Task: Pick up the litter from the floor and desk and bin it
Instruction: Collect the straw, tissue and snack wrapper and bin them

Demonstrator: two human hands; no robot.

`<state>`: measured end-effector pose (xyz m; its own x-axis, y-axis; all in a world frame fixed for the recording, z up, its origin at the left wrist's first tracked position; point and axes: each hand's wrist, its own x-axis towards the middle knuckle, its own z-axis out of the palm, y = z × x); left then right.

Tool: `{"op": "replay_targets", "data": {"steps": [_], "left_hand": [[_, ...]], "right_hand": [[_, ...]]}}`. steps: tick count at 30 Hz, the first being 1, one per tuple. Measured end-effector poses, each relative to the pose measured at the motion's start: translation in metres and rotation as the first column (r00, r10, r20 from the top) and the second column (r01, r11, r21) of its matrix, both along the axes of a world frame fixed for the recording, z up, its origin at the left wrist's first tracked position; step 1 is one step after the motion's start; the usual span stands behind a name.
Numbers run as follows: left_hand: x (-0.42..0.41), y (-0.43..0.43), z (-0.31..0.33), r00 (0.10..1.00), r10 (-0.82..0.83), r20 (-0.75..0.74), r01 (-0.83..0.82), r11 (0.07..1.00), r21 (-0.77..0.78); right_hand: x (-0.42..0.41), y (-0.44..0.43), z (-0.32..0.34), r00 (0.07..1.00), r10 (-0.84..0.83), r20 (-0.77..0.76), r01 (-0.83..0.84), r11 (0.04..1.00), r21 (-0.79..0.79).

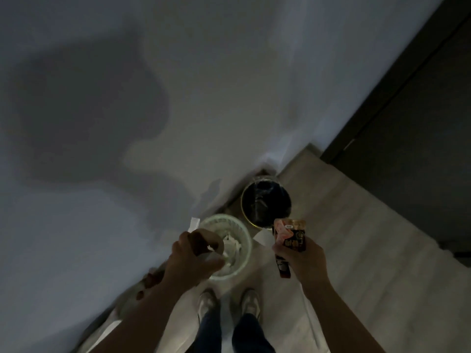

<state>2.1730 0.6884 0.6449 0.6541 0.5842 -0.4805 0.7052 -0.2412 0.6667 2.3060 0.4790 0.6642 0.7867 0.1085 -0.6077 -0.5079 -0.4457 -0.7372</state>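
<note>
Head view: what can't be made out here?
Head view:
- Brown item in the left hand: dim, blurred, partly inside the grip; kind unclear.
- Packet in the right hand: print too blurred to read.
- Dark bin: contents lost in shadow.
- Brown bits by the wall: blurred, partly behind left forearm.

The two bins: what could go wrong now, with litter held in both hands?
The left hand holds brown litter over the edge of the pale bin; it may fall outside. The wrapper in the right hand hangs short of the dark bin and may land on the floor.
</note>
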Motion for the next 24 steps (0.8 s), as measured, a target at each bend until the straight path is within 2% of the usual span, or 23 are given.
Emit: {"op": "replay_targets", "data": {"steps": [3, 8, 10, 12, 16, 20, 24], "left_hand": [[0.023, 0.005, -0.043, 0.997, -0.065, -0.049, 0.063, 0.998, -0.027], [0.052, 0.015, -0.118, 0.950, -0.156, -0.271, 0.142, 0.987, -0.070], [0.058, 0.013, -0.117, 0.925, -0.248, -0.289, 0.240, 0.969, -0.063], [0.073, 0.017, -0.200, 0.886, -0.303, -0.350, 0.278, 0.953, -0.123], [0.078, 0.018, -0.222, 0.846, -0.354, -0.399, 0.347, 0.933, -0.093], [0.083, 0.032, -0.285, 0.791, -0.419, -0.445, 0.422, 0.901, -0.098], [0.080, 0.037, -0.316, 0.740, -0.470, -0.480, 0.482, 0.869, -0.108]], "right_hand": [[0.013, 0.000, -0.035, 1.000, -0.010, -0.004, 0.010, 0.999, -0.044], [0.019, -0.002, -0.094, 0.999, 0.012, -0.046, -0.019, 0.988, -0.153], [0.017, -0.004, -0.097, 0.999, 0.012, -0.052, -0.021, 0.985, -0.173], [0.021, 0.002, -0.178, 0.994, -0.009, -0.112, -0.014, 0.978, -0.207], [0.019, 0.006, -0.187, 0.993, 0.046, -0.110, -0.074, 0.963, -0.259], [0.026, 0.018, -0.233, 0.988, 0.040, -0.150, -0.083, 0.953, -0.291], [0.026, 0.029, -0.260, 0.984, 0.094, -0.151, -0.138, 0.939, -0.315]]}}
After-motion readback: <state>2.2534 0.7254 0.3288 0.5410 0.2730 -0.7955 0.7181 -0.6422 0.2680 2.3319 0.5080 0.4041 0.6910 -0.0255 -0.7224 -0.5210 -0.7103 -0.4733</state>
